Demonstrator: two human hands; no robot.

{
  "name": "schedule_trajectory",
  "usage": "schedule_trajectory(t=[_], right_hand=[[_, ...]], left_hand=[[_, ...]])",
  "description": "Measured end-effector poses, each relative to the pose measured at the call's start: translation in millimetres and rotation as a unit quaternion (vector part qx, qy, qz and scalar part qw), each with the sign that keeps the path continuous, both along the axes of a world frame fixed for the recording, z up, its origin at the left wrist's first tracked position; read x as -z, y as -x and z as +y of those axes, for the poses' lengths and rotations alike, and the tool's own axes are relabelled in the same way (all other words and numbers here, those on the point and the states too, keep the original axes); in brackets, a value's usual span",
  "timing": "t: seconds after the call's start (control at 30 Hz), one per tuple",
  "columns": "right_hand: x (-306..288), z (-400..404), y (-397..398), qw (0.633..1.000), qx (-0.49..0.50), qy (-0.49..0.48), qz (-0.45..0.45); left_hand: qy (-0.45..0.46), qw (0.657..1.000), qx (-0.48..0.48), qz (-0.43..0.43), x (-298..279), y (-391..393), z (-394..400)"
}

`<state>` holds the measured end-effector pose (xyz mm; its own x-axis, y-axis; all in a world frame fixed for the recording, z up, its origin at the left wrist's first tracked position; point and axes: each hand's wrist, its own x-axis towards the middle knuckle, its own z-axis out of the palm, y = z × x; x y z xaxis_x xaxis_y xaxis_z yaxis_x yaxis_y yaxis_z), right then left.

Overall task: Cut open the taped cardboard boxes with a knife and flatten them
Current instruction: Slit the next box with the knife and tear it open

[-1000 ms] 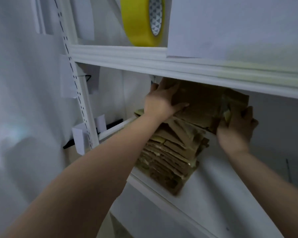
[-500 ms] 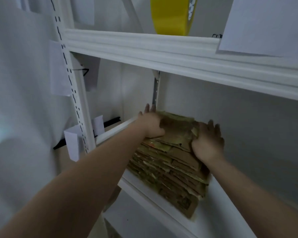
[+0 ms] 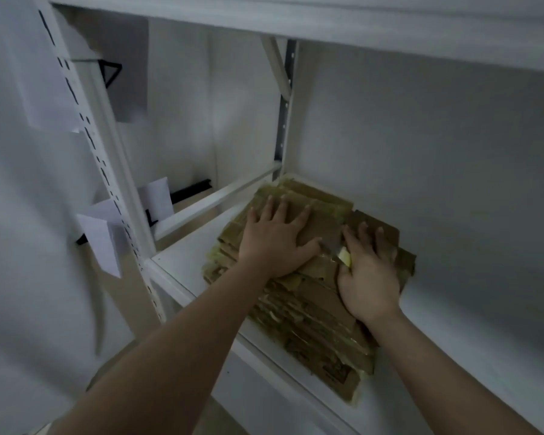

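- Flattened cardboard boxes (image 3: 311, 312) lie in a stack on a white shelf (image 3: 453, 356), pushed toward its back left corner.
- White upright post (image 3: 107, 171) with dark slots stands just left of the stack; a white crossbar (image 3: 214, 199) runs behind it.
- Folded white paper slips (image 3: 99, 243) hang off the post, well apart from the cardboard.
- An upper shelf (image 3: 327, 17) overhangs the stack, and a grey back wall (image 3: 421, 152) stands behind it.
- Brown sheets show ragged, uneven edges and strips of yellowish tape; a small loose tape end sticks up between the hands.
- Left hand (image 3: 274, 243) presses flat on top, fingers spread, its grip open.
- Right hand (image 3: 368, 274) likewise rests flat on the stack's right side, fingers straight, holding nothing.
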<state>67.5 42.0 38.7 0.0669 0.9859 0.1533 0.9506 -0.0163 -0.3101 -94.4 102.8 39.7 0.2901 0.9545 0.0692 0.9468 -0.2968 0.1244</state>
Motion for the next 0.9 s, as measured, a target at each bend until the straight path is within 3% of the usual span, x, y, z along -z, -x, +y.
schedule_trajectory(t=[0.07,0.27,0.5,0.6,0.9], right_hand=[[7.3,-3.9,2.0,0.999,0.006,-0.023,-0.025],[-1.9,-3.1,2.3,1.0,0.006,-0.009,0.01],[-13.8,-36.9,0.7,0.993,0.008,0.004,-0.121],[7.6,-51.4,1.1,0.996,0.021,-0.05,-0.069],[19.9,-45.2,-7.6,0.992,0.011,-0.076,0.098]], left_hand=[[-0.014,1.0,0.0,-0.012,4.1,3.3,-2.5],[-0.009,1.0,0.011,-0.013,-3.7,4.3,-2.7],[-0.039,0.997,0.058,0.037,-7.8,6.5,-25.9],[-0.05,0.996,0.054,0.047,-0.2,2.7,-36.2],[-0.031,0.999,0.031,0.022,-5.5,-3.7,-35.7]])
